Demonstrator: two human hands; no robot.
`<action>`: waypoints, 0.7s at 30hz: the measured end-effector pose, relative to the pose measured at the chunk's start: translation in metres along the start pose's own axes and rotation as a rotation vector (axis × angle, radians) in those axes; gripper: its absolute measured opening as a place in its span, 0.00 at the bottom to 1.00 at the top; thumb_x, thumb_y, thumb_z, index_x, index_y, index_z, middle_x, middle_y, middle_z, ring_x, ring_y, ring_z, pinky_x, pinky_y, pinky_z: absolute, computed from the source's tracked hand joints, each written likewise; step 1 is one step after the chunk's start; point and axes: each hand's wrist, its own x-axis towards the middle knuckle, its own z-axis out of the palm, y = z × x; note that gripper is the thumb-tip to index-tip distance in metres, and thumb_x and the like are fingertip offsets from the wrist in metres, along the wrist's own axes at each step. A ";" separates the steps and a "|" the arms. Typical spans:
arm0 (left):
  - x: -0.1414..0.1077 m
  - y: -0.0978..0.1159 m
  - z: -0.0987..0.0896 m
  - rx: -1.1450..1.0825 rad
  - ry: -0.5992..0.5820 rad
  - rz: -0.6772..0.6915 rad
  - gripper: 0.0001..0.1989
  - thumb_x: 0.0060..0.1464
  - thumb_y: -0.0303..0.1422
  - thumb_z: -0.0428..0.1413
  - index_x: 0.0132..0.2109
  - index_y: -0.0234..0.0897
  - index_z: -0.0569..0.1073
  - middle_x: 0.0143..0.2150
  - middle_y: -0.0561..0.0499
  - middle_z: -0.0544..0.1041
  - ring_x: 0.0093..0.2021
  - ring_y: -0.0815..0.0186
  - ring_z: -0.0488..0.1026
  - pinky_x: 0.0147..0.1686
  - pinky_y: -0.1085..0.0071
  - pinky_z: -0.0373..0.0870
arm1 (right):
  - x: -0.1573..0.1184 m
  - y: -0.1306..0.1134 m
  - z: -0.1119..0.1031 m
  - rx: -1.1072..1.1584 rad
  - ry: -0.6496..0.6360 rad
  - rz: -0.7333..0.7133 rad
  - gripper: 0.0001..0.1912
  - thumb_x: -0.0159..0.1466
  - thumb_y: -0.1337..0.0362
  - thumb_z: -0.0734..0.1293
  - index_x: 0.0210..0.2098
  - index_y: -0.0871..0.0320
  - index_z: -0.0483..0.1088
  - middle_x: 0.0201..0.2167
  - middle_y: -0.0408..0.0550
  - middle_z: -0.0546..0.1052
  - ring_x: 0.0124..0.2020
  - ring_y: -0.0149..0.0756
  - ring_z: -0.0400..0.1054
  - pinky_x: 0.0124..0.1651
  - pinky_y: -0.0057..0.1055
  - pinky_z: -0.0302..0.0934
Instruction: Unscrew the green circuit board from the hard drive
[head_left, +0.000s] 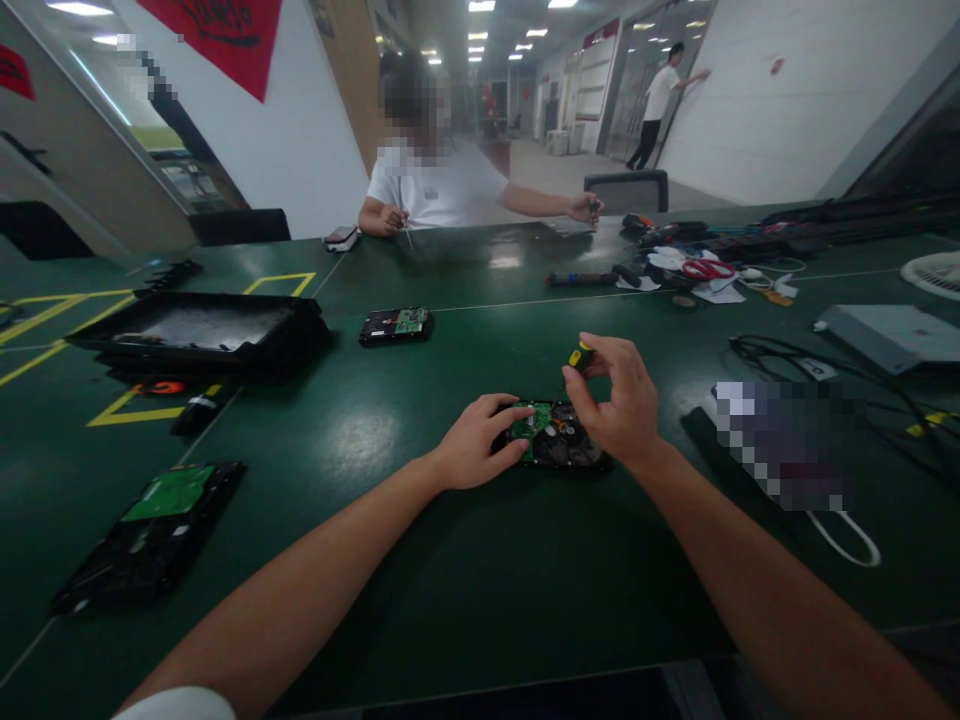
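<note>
A hard drive [574, 445] lies on the green tabletop before me, its green circuit board facing up on the left part. My left hand [484, 440] holds its left end, thumb on the near side and fingers reaching over the board. Above the drive's far edge, my right hand [619, 405] pinches a small screwdriver with a yellow and black handle [579, 355]. The hand hides most of its lower end, so I cannot tell whether the tip touches the drive.
Other hard drives [154, 535] lie at left and farther back. A black tray [202, 335] stands left. On the right are a partly blurred object with a white loop [784, 450], cables and a grey box [892, 335]. Across the table sits a person [435, 190] holding a thin tool.
</note>
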 end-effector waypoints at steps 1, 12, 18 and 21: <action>0.000 0.000 0.000 0.000 0.001 -0.001 0.26 0.68 0.43 0.55 0.70 0.44 0.68 0.66 0.39 0.69 0.65 0.48 0.67 0.63 0.46 0.68 | 0.000 0.000 0.000 -0.006 0.006 -0.002 0.26 0.68 0.66 0.70 0.64 0.49 0.65 0.52 0.53 0.75 0.42 0.41 0.76 0.41 0.42 0.80; 0.000 0.000 0.001 0.009 0.009 0.007 0.26 0.68 0.42 0.55 0.69 0.43 0.68 0.65 0.39 0.69 0.65 0.49 0.67 0.64 0.47 0.67 | -0.001 0.001 0.002 0.024 -0.021 0.003 0.29 0.69 0.67 0.67 0.68 0.48 0.62 0.56 0.54 0.75 0.46 0.42 0.77 0.44 0.43 0.80; 0.000 0.000 0.001 0.007 0.009 -0.002 0.26 0.68 0.43 0.56 0.69 0.43 0.68 0.65 0.38 0.69 0.66 0.48 0.67 0.64 0.47 0.67 | -0.001 0.002 0.001 0.007 -0.003 -0.022 0.28 0.68 0.66 0.70 0.66 0.47 0.65 0.54 0.53 0.75 0.45 0.43 0.76 0.45 0.45 0.80; 0.000 -0.001 0.001 0.002 0.010 -0.004 0.26 0.68 0.43 0.56 0.69 0.44 0.68 0.66 0.39 0.69 0.66 0.48 0.67 0.64 0.46 0.67 | -0.003 0.002 0.001 0.027 -0.032 0.001 0.27 0.69 0.66 0.67 0.67 0.49 0.63 0.58 0.55 0.75 0.49 0.45 0.77 0.47 0.46 0.80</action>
